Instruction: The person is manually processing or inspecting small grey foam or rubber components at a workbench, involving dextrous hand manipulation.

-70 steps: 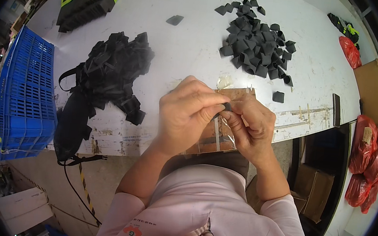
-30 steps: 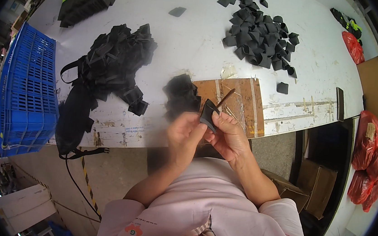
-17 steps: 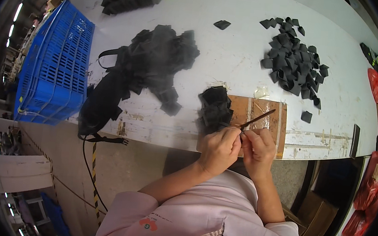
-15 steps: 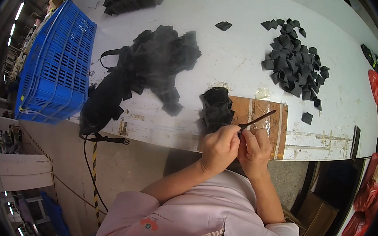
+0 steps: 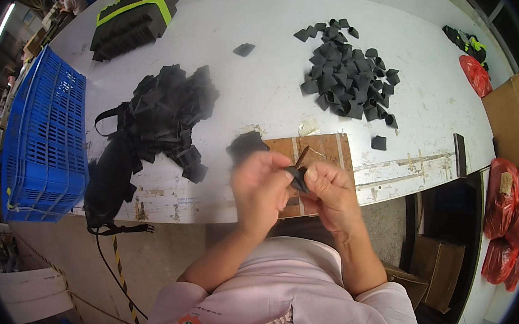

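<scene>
Close in front of me, my left hand [image 5: 262, 190] and my right hand [image 5: 334, 197] meet at a small folded piece of black fabric [image 5: 297, 179]. The fingers of both hands pinch it. A slim, dark brown pointed tool [image 5: 302, 157] sticks up from between the fingers beside the fabric; its lower part is hidden, and I cannot tell which hand steadies it. Below the hands lies a brown board [image 5: 337, 149] at the table's front edge. A pile of black fabric pieces [image 5: 247, 145] sits at the board's left, partly behind my left hand.
A heap of folded black pieces [image 5: 349, 77] lies far right on the white table [image 5: 242, 85]. At left are a larger black fabric heap [image 5: 167, 109], a black pouch with a strap [image 5: 109, 182] and a blue crate [image 5: 49, 135]. Red bags [image 5: 505, 210] hang at right.
The view has shifted to the right. My hands have turned the fabric piece and moved apart slightly; the brown tool now shows less of its length and points more steeply away from me.
</scene>
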A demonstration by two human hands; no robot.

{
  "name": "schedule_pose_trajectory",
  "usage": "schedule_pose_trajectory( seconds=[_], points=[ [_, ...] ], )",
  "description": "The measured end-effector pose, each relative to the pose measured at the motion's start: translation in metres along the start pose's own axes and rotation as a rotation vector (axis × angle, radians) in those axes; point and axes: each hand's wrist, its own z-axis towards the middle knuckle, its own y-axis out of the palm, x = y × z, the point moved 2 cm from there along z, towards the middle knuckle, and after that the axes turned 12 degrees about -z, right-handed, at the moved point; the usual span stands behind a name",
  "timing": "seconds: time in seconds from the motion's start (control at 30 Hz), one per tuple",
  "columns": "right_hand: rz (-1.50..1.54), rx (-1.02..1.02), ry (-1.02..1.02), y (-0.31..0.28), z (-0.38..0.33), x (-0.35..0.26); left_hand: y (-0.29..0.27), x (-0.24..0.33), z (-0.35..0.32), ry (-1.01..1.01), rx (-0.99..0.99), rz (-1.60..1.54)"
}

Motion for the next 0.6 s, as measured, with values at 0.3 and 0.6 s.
schedule_pose_trajectory(
  seconds=[0.3,0.6],
  points=[
    [-0.178,-0.169,0.032,-0.013,0.038,-0.027,-0.003,-0.001,0.019,-0.507,-0.222,-0.673],
    [-0.206,-0.156,-0.118,-0.012,0.04,-0.027,0.013,0.008,0.014,-0.187,-0.32,-0.371]
  ],
)
